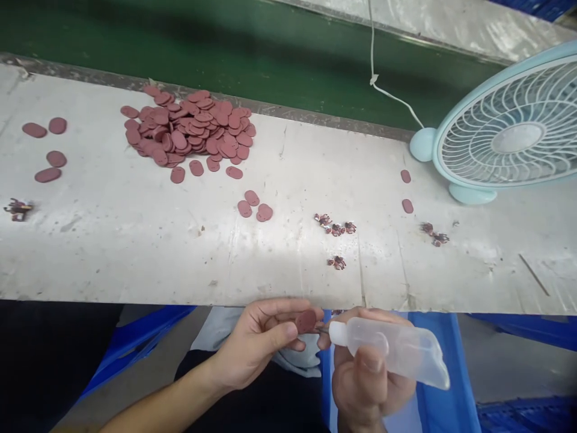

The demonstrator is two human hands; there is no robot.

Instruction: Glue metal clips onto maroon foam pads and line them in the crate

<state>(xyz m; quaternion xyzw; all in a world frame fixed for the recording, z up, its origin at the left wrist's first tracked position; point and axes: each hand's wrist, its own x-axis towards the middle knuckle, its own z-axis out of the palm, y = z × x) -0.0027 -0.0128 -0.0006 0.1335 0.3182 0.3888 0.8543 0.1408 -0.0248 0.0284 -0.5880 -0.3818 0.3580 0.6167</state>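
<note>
My left hand point(252, 349) pinches a flat reddish-brown oval piece point(306, 321) between thumb and fingers, just below the table's near edge. My right hand point(369, 379) is wrapped round a translucent squeeze bottle point(396, 349) with a white cap and a thin dark tip. The tip points left and is at the right edge of the oval piece; whether it touches cannot be made out. On the table ahead lie three small groups of loose parts: oval pieces point(251, 197), small dark brown figures point(336, 229) and one more figure point(336, 263).
A large pile of oval pieces point(193, 129) lies at the table's back left, with several more at far left. A light blue fan point(514, 132) stands at the right. A blue crate point(446, 373) is below the table edge.
</note>
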